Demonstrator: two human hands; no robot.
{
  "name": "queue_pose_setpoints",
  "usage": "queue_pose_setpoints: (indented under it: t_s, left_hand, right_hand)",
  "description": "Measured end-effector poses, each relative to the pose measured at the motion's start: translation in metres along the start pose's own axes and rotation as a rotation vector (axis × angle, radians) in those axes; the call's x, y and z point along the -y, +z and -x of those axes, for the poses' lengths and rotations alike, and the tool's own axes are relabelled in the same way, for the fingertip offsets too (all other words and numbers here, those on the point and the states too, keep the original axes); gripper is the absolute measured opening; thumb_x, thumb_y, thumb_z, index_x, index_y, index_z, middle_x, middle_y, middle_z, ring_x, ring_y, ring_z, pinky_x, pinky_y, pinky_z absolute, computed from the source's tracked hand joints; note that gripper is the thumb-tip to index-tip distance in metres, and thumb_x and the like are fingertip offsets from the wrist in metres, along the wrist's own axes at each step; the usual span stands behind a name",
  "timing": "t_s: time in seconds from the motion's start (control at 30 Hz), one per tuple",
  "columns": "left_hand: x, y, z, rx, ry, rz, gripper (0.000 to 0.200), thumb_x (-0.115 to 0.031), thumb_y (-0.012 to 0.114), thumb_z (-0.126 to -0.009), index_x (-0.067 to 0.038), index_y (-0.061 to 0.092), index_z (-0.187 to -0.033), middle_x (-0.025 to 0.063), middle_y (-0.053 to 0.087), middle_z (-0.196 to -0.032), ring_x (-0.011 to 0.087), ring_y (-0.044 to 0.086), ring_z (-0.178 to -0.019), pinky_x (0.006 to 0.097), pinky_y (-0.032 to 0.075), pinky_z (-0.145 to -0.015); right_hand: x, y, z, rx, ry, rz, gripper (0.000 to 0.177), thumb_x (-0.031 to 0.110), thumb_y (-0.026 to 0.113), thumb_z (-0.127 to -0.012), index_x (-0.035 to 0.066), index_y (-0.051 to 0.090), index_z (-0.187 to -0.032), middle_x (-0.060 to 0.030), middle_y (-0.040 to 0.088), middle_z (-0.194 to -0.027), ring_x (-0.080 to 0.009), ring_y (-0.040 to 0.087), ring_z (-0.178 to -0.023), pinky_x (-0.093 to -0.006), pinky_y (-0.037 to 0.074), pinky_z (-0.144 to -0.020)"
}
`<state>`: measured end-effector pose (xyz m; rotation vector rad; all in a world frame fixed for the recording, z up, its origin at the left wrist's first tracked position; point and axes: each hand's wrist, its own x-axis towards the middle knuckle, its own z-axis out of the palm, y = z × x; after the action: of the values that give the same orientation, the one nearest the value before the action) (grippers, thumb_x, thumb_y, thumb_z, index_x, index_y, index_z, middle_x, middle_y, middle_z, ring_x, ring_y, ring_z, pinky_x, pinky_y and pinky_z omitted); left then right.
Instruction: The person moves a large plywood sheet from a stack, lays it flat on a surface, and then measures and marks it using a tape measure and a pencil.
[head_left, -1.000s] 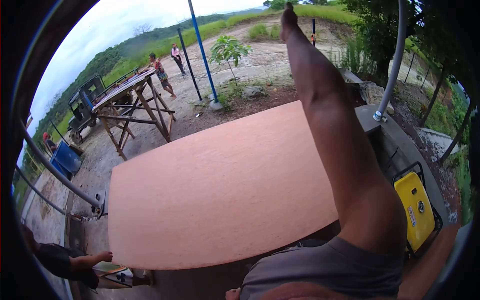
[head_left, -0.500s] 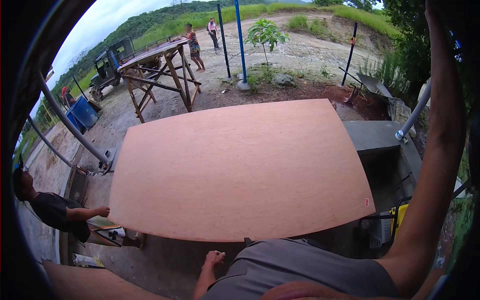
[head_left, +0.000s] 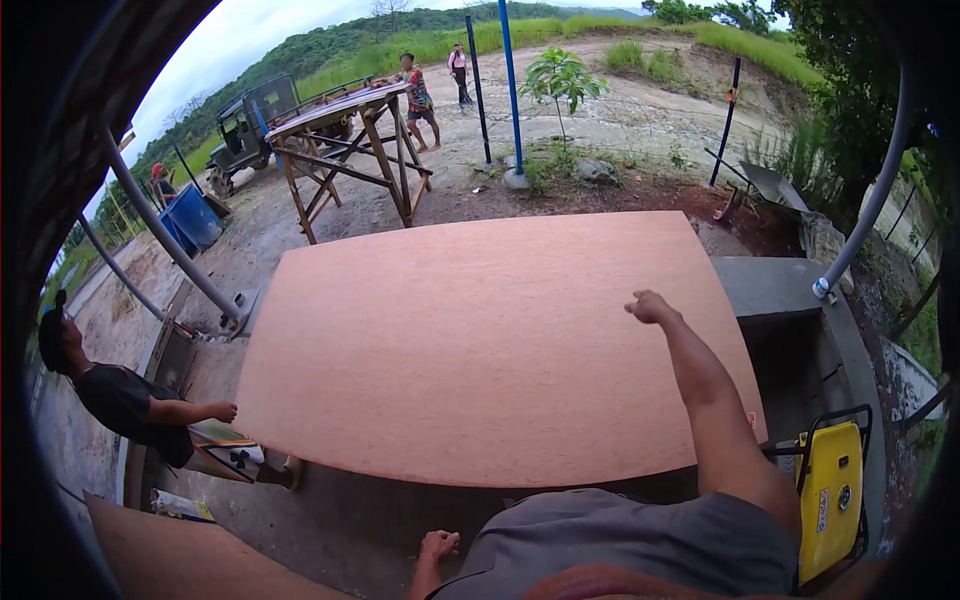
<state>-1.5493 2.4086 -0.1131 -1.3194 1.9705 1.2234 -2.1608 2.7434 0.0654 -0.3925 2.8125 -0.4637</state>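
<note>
A large sheet of reddish plywood (head_left: 480, 350) lies flat in front of me, with a small red label (head_left: 752, 420) near its right corner. My right hand (head_left: 652, 306) is over the right part of the sheet, arm stretched forward, index finger pointing left and the other fingers curled; nothing is in it. Low beside my body, below the sheet's near edge, is my left hand (head_left: 438, 544). Its fingers are curled together, and I cannot tell what they hold, if anything.
A person (head_left: 130, 410) in a dark shirt stands at the sheet's left corner, one hand near its edge. A yellow machine (head_left: 832, 500) is at my right. Beyond are a wooden trestle table (head_left: 340, 110), blue posts (head_left: 512, 90), a blue bin (head_left: 190, 220) and two other people.
My right arm has come down from high at the right edge and now reaches over the plywood, finger pointing. My left hand stays low. The view has shifted slightly, showing more of the yellow machine.
</note>
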Motion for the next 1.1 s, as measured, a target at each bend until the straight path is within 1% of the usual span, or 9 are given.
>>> queue_pose_setpoints:
  t_s: [0.1, 0.13, 0.23, 0.33, 0.47, 0.63, 0.73, 0.87, 1.1]
  left_hand:
    - [-0.017, -0.003, 0.075, -0.072, -0.046, 0.041, 0.037, -0.030, 0.065, -0.079, 0.001, 0.067, -0.098, 0.0103, 0.070, -0.087, 0.0176, 0.068, -0.069, 0.0293, 0.054, -0.064]
    - [-0.011, -0.001, 0.085, -0.074, -0.093, 0.086, 0.036, -0.030, 0.065, -0.078, 0.001, 0.067, -0.096, 0.0106, 0.070, -0.087, 0.0178, 0.068, -0.068, 0.0291, 0.054, -0.063]
    - [0.041, 0.014, 0.080, -0.069, -0.118, 0.155, 0.036, -0.032, 0.065, -0.077, 0.001, 0.068, -0.093, 0.0120, 0.069, -0.087, 0.0188, 0.068, -0.068, 0.0300, 0.053, -0.063]
    - [0.104, 0.042, 0.051, -0.111, -0.077, 0.023, 0.040, -0.036, 0.064, -0.077, 0.001, 0.069, -0.092, 0.0141, 0.069, -0.085, 0.0205, 0.068, -0.070, 0.0319, 0.052, -0.064]
    - [0.127, 0.054, 0.029, -0.151, -0.025, -0.055, 0.046, -0.042, 0.063, -0.077, 0.000, 0.068, -0.095, 0.0167, 0.068, -0.083, 0.0227, 0.067, -0.073, 0.0344, 0.052, -0.066]
    - [0.035, 0.009, 0.064, -0.131, 0.012, 0.048, 0.037, -0.033, 0.065, -0.078, 0.002, 0.068, -0.093, 0.0130, 0.069, -0.084, 0.0196, 0.067, -0.070, 0.0323, 0.053, -0.063]
    - [-0.006, -0.007, 0.076, -0.126, -0.042, 0.134, 0.033, -0.028, 0.066, -0.080, 0.002, 0.067, -0.094, 0.0105, 0.069, -0.084, 0.0174, 0.066, -0.068, 0.0307, 0.054, -0.061]
    - [-0.014, -0.015, 0.068, -0.097, -0.077, 0.151, 0.033, -0.027, 0.066, -0.080, 0.001, 0.065, -0.097, 0.0100, 0.069, -0.084, 0.0165, 0.066, -0.068, 0.0298, 0.054, -0.059]
    - [-0.011, -0.023, 0.048, -0.039, -0.015, 0.040, 0.035, -0.029, 0.065, -0.080, 0.002, 0.065, -0.097, 0.0096, 0.069, -0.085, 0.0169, 0.067, -0.070, 0.0297, 0.054, -0.060]
  right_hand:
    - [-0.030, 0.211, 0.031, 0.855, 0.096, 0.253, 0.047, 0.044, 0.065, -0.078, 0.009, 0.065, -0.109, -0.0138, 0.062, -0.114, -0.0249, 0.062, -0.096, -0.0420, 0.049, -0.083]
    - [-0.030, 0.249, 0.067, 0.975, 0.121, 0.078, 0.051, 0.046, 0.067, -0.077, 0.010, 0.063, -0.113, -0.0112, 0.061, -0.116, -0.0223, 0.062, -0.093, -0.0413, 0.050, -0.082]
    - [-0.014, 0.343, 0.120, 1.339, 0.080, -0.019, 0.064, 0.046, 0.065, -0.077, 0.012, 0.050, -0.129, -0.0104, 0.053, -0.129, -0.0318, 0.055, -0.110, -0.0438, 0.048, -0.090]
    - [0.051, 0.304, 0.131, 1.256, -0.060, 0.082, 0.066, 0.045, 0.064, -0.078, 0.011, 0.047, -0.132, -0.0110, 0.053, -0.130, -0.0317, 0.055, -0.111, -0.0456, 0.048, -0.089]
    - [0.085, 0.279, 0.086, 0.731, -0.291, 0.154, 0.062, 0.042, 0.059, -0.080, 0.005, 0.049, -0.129, -0.0168, 0.052, -0.129, -0.0327, 0.051, -0.117, -0.0391, 0.041, -0.098]
    - [0.079, 0.251, 0.060, 0.592, -0.305, 0.107, 0.059, 0.039, 0.057, -0.082, 0.001, 0.050, -0.127, -0.0195, 0.051, -0.128, -0.0339, 0.048, -0.120, -0.0371, 0.040, -0.100]
    - [0.053, 0.248, 0.078, 0.634, -0.273, 0.180, 0.055, 0.039, 0.057, -0.082, 0.002, 0.054, -0.123, -0.0193, 0.054, -0.125, -0.0339, 0.050, -0.117, -0.0378, 0.041, -0.098]
    - [-0.016, 0.283, 0.102, 0.729, -0.129, 0.212, 0.034, 0.033, 0.058, -0.077, 0.003, 0.067, -0.089, -0.0143, 0.067, -0.089, -0.0281, 0.064, -0.080, -0.0380, 0.051, -0.072]
    - [-0.075, 0.270, 0.151, 0.858, 0.177, 0.172, 0.034, 0.035, 0.060, -0.079, 0.005, 0.066, -0.092, -0.0091, 0.065, -0.078, -0.0215, 0.061, -0.067, -0.0365, 0.050, -0.061]
